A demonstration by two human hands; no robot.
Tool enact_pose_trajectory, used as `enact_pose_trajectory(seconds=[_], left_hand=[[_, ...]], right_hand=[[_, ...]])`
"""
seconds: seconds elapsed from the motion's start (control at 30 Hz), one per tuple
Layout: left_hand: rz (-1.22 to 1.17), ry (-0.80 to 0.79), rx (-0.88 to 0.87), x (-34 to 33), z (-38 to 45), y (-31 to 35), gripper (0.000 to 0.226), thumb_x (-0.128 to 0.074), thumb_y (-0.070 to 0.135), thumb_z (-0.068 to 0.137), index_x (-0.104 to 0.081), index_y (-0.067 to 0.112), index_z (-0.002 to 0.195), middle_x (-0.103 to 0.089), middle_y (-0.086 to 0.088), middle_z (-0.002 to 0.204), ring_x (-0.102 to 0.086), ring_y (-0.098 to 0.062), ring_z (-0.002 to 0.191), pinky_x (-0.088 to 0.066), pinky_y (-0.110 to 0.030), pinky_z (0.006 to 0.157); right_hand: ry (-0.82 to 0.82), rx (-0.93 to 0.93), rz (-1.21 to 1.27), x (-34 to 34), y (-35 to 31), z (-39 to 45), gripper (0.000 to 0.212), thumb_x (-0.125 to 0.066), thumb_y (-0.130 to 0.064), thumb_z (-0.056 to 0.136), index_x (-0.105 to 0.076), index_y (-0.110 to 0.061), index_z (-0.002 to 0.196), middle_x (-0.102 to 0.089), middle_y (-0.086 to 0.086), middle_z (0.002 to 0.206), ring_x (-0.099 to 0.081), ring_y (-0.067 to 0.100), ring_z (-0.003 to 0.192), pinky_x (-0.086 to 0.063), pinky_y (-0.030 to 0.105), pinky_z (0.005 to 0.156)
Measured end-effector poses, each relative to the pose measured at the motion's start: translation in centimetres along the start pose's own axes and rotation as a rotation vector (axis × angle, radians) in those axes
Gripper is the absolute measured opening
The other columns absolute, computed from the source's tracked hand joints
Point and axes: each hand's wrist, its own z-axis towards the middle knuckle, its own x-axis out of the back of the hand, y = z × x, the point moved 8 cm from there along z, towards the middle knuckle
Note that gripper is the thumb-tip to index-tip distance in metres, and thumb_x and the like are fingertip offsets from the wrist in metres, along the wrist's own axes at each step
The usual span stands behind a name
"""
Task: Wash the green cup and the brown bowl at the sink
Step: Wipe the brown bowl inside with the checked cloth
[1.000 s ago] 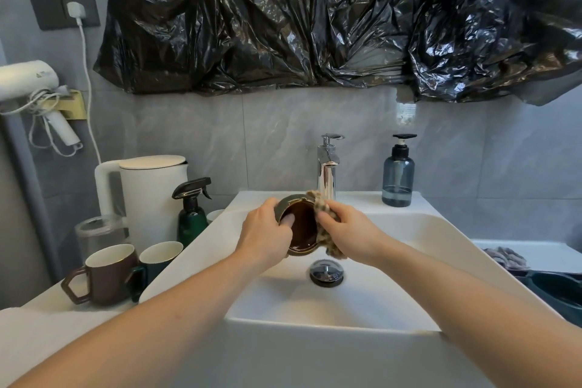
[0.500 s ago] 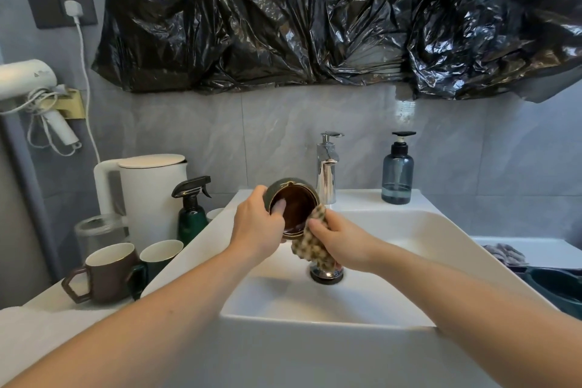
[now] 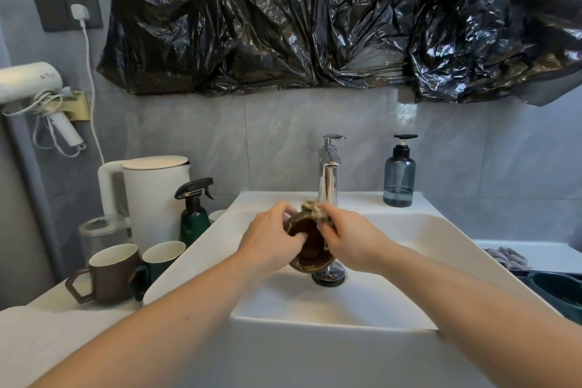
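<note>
Over the white sink (image 3: 419, 239) my left hand (image 3: 271, 241) grips the brown bowl (image 3: 310, 246) by its left rim, tilted with its inside facing me. My right hand (image 3: 346, 242) holds a tan cloth (image 3: 315, 209) bunched against the bowl's upper right rim; most of the cloth is hidden under my fingers. The green cup (image 3: 160, 257) stands on the counter left of the sink, beside a brown mug (image 3: 107, 274).
A chrome tap (image 3: 329, 173) rises behind the bowl, with no water visible, and the drain plug (image 3: 329, 276) lies below it. A soap bottle (image 3: 399, 176) stands at the back right. A white kettle (image 3: 148, 195), green spray bottle (image 3: 193, 214) and glass jar (image 3: 100, 230) crowd the left counter.
The bowl has come lower over the drain. My right hand moved the cloth from the bowl's lower edge up to its top rim.
</note>
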Motion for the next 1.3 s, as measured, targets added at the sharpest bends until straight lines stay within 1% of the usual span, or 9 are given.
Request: enact_pose_trajectory(seconds=[0.23,0.3,0.47,0.73,0.9,1.0,1.1,1.2,1.3], left_hand=[[0.079,0.102,-0.083,0.7,0.2,0.4,0.011,-0.066,0.032,0.097,-0.069,0.026,0.105,-0.073,0.001,0.100,-0.063,-0.030,0.096,-0.047,-0.036,0.077],[0.077,0.200,-0.073,1.7,0.2,0.8,0.009,-0.065,0.032,0.099,-0.066,0.023,0.098,-0.070,0.001,0.092,-0.059,-0.030,0.090,-0.043,-0.037,0.073],[-0.044,0.203,-0.040,1.9,0.3,0.0,0.013,-0.060,0.034,0.102,-0.067,0.027,0.110,-0.072,0.000,0.100,-0.069,-0.031,0.091,-0.060,-0.048,0.082],[-0.011,0.105,-0.147,2.0,2.5,2.9,0.014,-0.060,0.031,0.099,-0.063,0.023,0.088,-0.069,-0.001,0.082,-0.068,-0.033,0.077,-0.056,-0.045,0.068],[0.044,0.176,-0.116,1.7,3.9,3.0,0.020,-0.055,0.024,0.102,-0.060,0.021,0.084,-0.067,-0.002,0.083,-0.060,-0.034,0.087,-0.044,-0.040,0.071],[-0.005,0.149,-0.146,0.3,3.0,2.1,0.017,-0.054,0.023,0.104,-0.069,0.025,0.097,-0.072,0.001,0.094,-0.063,-0.029,0.094,-0.047,-0.038,0.078],[-0.040,0.196,-0.190,0.9,2.7,2.7,0.017,-0.054,0.024,0.104,-0.063,0.020,0.090,-0.069,-0.004,0.086,-0.060,-0.034,0.086,-0.049,-0.044,0.075],[-0.118,0.301,-0.154,2.0,2.3,2.8,0.019,-0.053,0.022,0.105,-0.061,0.018,0.088,-0.066,-0.003,0.080,-0.057,-0.031,0.079,-0.045,-0.042,0.069],[-0.144,0.320,-0.115,2.2,2.4,2.1,0.021,-0.050,0.022,0.107,-0.060,0.018,0.089,-0.066,-0.004,0.082,-0.058,-0.031,0.080,-0.044,-0.041,0.069]], right_hand=[[0.088,0.057,0.250,1.0,-0.6,0.3,0.036,-0.057,-0.020,0.102,-0.060,-0.035,0.134,-0.068,-0.016,0.105,-0.064,0.000,0.085,-0.051,0.016,0.075],[0.061,-0.039,0.358,0.3,0.4,0.7,0.029,-0.053,-0.025,0.104,-0.059,-0.035,0.131,-0.068,-0.011,0.095,-0.062,0.001,0.070,-0.050,0.020,0.067],[-0.056,-0.158,0.338,-1.2,1.9,0.4,0.026,-0.049,-0.036,0.106,-0.058,-0.026,0.127,-0.071,-0.001,0.114,-0.067,0.014,0.099,-0.055,0.035,0.092],[0.175,-0.049,0.461,1.4,1.2,0.6,0.023,-0.047,-0.026,0.107,-0.056,-0.034,0.127,-0.067,0.000,0.074,-0.061,0.017,0.052,-0.053,0.032,0.049],[0.003,-0.281,0.428,-0.5,3.3,0.6,0.025,-0.043,-0.039,0.107,-0.056,-0.023,0.122,-0.071,0.002,0.102,-0.069,0.014,0.080,-0.055,0.029,0.064],[0.102,-0.189,0.319,0.6,2.8,0.7,0.023,-0.048,-0.033,0.106,-0.056,-0.028,0.126,-0.071,0.000,0.106,-0.068,0.016,0.089,-0.059,0.036,0.080],[0.209,-0.078,0.389,2.0,1.6,0.9,0.025,-0.049,-0.028,0.106,-0.057,-0.036,0.128,-0.073,0.001,0.094,-0.068,0.022,0.077,-0.057,0.032,0.072],[0.125,-0.163,0.545,0.7,1.7,0.9,0.019,-0.046,-0.031,0.107,-0.056,-0.030,0.123,-0.071,0.003,0.085,-0.062,0.019,0.060,-0.059,0.036,0.062],[-0.019,-0.278,0.525,-0.9,2.4,0.7,0.023,-0.044,-0.037,0.108,-0.053,-0.025,0.125,-0.071,-0.001,0.101,-0.066,0.009,0.074,-0.052,0.019,0.055]])
